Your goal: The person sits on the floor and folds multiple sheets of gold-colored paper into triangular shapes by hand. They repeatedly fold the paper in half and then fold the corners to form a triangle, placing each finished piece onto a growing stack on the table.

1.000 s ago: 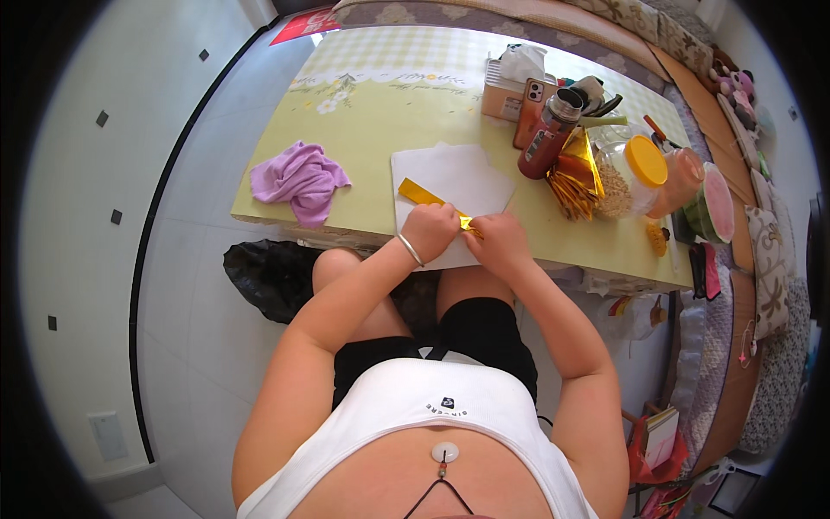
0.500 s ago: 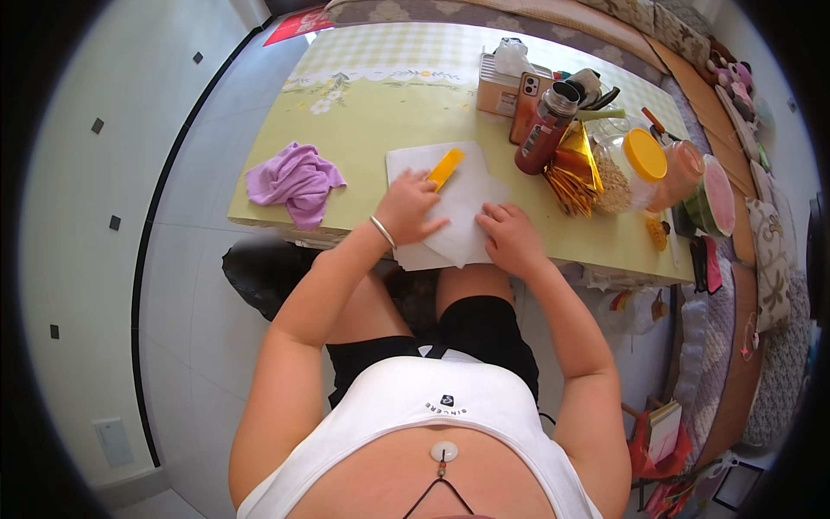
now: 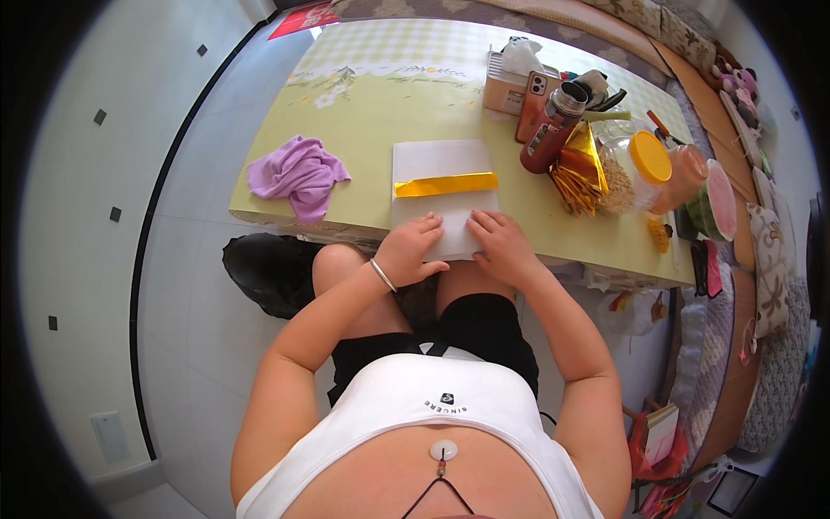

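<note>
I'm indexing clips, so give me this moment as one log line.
left hand: on white paper; right hand: on white paper; gold strip: across white paper, beyond both hands; purple cloth: on table, left

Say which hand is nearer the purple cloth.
Left. The left hand is right of the purple cloth and closer to the person, on the paper's left side; the right hand is farther right, at the paper's right edge.

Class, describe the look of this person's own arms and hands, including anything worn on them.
Both arms are sleeveless, in a white top. The left hand is ungloved, with a thin, rounded, silvery bangle at its wrist. The right hand is ungloved too, its wrist unadorned.
</note>
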`<move>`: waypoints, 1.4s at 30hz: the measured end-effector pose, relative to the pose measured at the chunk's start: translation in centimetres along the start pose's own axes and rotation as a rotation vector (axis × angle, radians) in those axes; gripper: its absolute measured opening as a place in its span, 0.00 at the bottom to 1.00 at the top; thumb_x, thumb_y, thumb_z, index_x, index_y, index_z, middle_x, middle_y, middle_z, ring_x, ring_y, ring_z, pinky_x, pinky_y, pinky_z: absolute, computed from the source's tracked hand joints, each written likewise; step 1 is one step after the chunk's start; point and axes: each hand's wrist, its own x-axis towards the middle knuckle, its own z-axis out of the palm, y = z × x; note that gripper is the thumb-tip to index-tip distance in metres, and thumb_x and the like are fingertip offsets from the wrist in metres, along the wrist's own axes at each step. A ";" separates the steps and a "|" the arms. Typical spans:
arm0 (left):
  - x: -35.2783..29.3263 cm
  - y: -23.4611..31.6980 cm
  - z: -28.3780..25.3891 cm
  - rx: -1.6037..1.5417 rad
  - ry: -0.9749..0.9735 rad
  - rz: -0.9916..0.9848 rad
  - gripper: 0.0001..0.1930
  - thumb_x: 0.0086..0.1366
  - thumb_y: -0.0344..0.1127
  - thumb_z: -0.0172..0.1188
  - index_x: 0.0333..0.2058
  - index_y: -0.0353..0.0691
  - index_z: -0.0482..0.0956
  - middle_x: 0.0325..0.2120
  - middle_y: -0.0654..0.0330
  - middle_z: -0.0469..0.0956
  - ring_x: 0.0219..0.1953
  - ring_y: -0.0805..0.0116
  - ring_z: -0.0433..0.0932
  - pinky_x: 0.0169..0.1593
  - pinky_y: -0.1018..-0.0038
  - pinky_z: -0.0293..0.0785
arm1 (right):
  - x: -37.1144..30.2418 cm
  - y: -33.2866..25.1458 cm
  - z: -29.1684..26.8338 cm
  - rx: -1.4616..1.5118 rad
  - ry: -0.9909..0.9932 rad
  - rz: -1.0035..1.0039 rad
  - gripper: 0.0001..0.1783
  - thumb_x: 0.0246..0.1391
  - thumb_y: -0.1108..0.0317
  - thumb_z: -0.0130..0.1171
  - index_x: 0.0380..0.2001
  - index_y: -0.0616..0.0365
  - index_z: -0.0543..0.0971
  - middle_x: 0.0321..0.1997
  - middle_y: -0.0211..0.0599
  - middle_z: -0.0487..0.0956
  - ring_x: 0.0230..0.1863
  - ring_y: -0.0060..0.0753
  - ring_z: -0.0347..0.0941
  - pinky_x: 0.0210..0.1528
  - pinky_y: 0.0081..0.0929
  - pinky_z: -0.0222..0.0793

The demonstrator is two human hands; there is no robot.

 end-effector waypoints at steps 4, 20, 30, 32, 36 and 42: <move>-0.2 0.2 -0.9 0.066 0.031 -0.003 0.33 0.48 0.39 0.75 0.52 0.30 0.76 0.55 0.42 0.75 0.59 0.45 0.73 0.62 0.59 0.70 | 0.9 -0.3 -0.5 0.150 -0.034 0.022 0.21 0.44 0.68 0.66 0.46 0.55 0.79 0.51 0.40 0.80 0.54 0.45 0.74 0.59 0.44 0.69; 0.1 -4.3 -2.2 -0.462 0.023 -0.288 0.16 0.60 0.43 0.71 0.39 0.36 0.86 0.50 0.42 0.79 0.52 0.49 0.78 0.54 0.64 0.74 | 2.4 1.7 0.4 0.584 0.006 0.304 0.08 0.52 0.69 0.67 0.33 0.61 0.82 0.41 0.41 0.82 0.41 0.46 0.77 0.45 0.35 0.74; 0.4 -3.7 -2.9 -0.302 0.160 -0.227 0.27 0.57 0.50 0.73 0.44 0.31 0.81 0.58 0.39 0.72 0.54 0.47 0.77 0.54 0.63 0.75 | 2.2 1.3 -0.4 0.454 -0.032 0.154 0.08 0.46 0.73 0.68 0.28 0.56 0.77 0.58 0.43 0.78 0.57 0.52 0.71 0.58 0.41 0.68; 0.9 -3.1 -3.4 -0.343 0.114 -0.320 0.29 0.56 0.52 0.73 0.44 0.31 0.80 0.58 0.39 0.72 0.55 0.46 0.76 0.56 0.61 0.73 | 2.3 1.4 0.0 0.430 0.031 0.139 0.08 0.45 0.72 0.68 0.27 0.56 0.77 0.59 0.44 0.78 0.58 0.52 0.71 0.58 0.41 0.69; 1.5 -4.7 -2.6 -0.169 0.122 -0.307 0.31 0.57 0.57 0.71 0.43 0.31 0.80 0.53 0.40 0.75 0.52 0.44 0.76 0.55 0.59 0.72 | 3.6 1.9 0.4 0.413 0.115 0.085 0.08 0.45 0.72 0.67 0.27 0.57 0.77 0.60 0.48 0.77 0.62 0.54 0.69 0.59 0.43 0.68; 2.8 -6.6 -2.9 -0.185 -0.007 -0.294 0.29 0.63 0.56 0.65 0.45 0.31 0.79 0.55 0.41 0.75 0.56 0.53 0.76 0.57 0.67 0.73 | 5.9 3.0 0.8 0.815 0.024 0.470 0.07 0.52 0.73 0.64 0.28 0.63 0.76 0.57 0.52 0.78 0.55 0.43 0.77 0.51 0.35 0.73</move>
